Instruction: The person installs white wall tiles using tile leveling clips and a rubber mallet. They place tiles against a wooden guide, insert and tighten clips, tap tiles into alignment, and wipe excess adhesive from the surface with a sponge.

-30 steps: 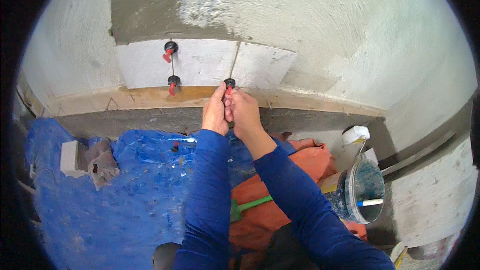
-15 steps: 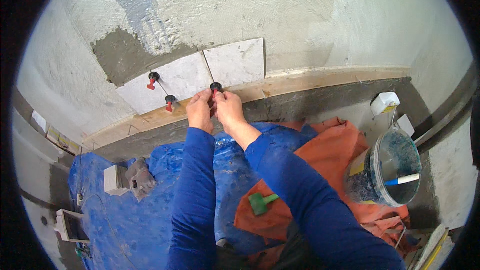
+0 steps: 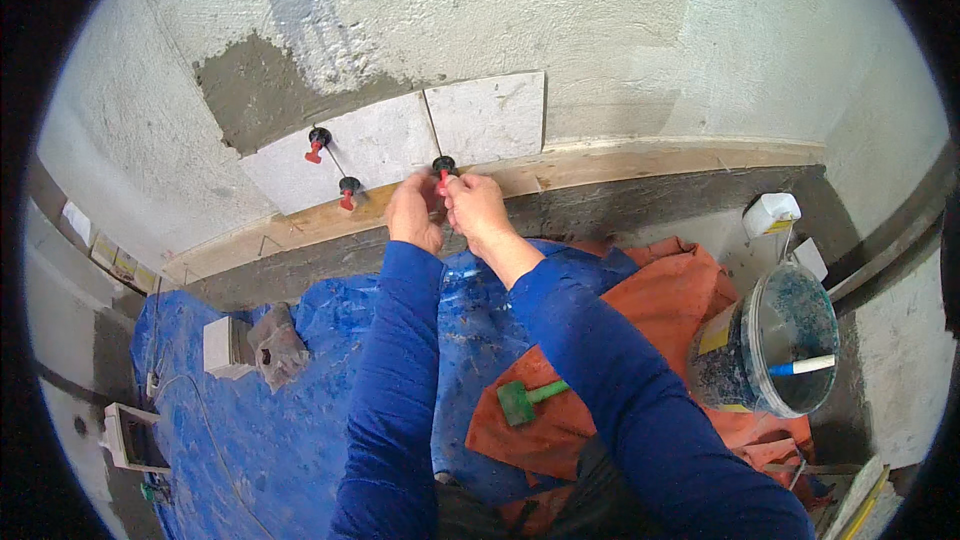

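Tile clip [image 3: 444, 164]: black disc with a red handle, at the lower end of the joint between the middle tile [image 3: 385, 134] and the right tile [image 3: 488, 118], just above the wooden strip [image 3: 640, 162].
Clip's handling: judging by its look, light, stiff plastic that may slip in dusty fingers; your best hold is the red handle, between thumb and fingertips, rather than the disc.
Right hand [image 3: 477, 208]: your thumb and fingers are closed on that red handle.
Left hand [image 3: 413, 212]: held just beside the clip, fingers partly hidden; you can't tell here whether they touch it.
Tiles: likely rigid and brittle at the edges (corners most of all), so keep sideways force on the handle gentle.
Other clips: an upper one [image 3: 319, 136] and a lower one [image 3: 349, 186] on the joint to your left.
Floor: green mallet [image 3: 516, 403] on orange cloth [image 3: 640, 312], bucket [image 3: 752, 340] to your right.
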`<state>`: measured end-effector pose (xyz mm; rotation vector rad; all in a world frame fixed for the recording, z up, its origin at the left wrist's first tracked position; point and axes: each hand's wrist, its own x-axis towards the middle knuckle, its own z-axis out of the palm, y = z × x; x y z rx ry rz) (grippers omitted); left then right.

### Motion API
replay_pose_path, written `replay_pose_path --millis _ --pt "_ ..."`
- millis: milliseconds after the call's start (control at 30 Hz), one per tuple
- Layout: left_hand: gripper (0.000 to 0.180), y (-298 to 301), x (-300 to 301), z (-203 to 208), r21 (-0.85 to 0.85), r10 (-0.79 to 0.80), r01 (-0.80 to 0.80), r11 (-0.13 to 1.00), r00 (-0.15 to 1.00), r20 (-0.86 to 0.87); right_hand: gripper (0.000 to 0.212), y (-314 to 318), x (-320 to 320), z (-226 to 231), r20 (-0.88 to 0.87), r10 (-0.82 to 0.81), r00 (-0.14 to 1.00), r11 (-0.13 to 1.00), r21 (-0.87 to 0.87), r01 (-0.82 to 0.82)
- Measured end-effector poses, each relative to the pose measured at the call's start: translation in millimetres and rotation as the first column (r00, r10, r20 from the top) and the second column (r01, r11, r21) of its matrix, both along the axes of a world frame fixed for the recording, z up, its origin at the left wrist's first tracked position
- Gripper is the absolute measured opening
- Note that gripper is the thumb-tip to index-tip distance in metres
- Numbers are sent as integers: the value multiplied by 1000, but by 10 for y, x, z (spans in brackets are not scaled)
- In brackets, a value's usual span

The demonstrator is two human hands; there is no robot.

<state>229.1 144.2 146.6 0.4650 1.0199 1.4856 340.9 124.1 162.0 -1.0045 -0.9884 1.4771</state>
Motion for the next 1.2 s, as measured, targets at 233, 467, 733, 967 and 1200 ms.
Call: replay_pose_path --millis 233,467,733,967,1200 --pt "45 -5 48 -13 -72 -277 309 948 916 289 25 -15 18 45 12 3 1000 1000 -23 -3" --pt "36 22 11 30 49 -339 343 938 880 331 25 -9 35 42 -48 27 998 1000 3 -27" --pt "30 -91 109 172 64 -307 303 951 900 308 24 -26 6 53 -61 14 998 1000 -3 -14" --pt "34 -72 172 289 350 359 -269 897 906 -224 24 3 32 33 -5 6 1000 1000 -25 -6" --pt "42 -28 135 -72 57 -215 207 977 949 231 24 -16 28 71 -69 21 997 998 -62 -25"
